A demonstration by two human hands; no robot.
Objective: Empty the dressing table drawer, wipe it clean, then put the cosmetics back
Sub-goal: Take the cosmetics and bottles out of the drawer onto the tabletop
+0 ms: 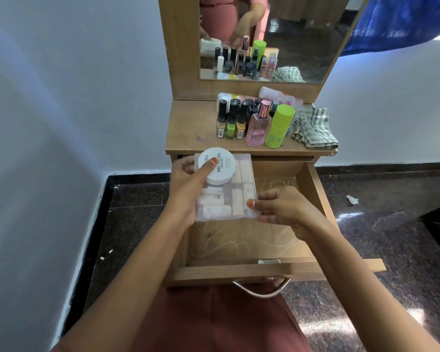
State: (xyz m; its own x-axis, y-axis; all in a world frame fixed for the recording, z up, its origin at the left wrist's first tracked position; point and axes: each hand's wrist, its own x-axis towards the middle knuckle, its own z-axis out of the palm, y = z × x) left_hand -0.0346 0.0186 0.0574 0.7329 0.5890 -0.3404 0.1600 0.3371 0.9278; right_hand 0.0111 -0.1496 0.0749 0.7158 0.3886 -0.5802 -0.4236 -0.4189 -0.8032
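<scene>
Wall [61, 97] closes the left side and meets dark floor [127, 224] just beside the table [188, 130], so that flank is tight. Left hand [186, 184] grips the left long edge of a clear case [229, 199], with its fingers curled beneath and its thumb pressing a round white tub [220, 166] flat onto the case's far left corner. The case hangs level over the left half of the open drawer [239, 274]. Its long axis runs from the person toward the table, and its far end sits at the lip of the top; whether it touches the drawer floor I cannot tell. Small pale tubes lie inside, some lengthwise, some across. Right hand [287, 209] pinches the case's near right corner between thumb and forefinger, the other fingers loosely bent. Right of the case, the drawer's scribbled floor shows as far as its right wall. On the table, bottles [254, 123] stand grouped at middle right with plain wood showing to their left, and a checked cloth [315, 128] lies at the right edge.
</scene>
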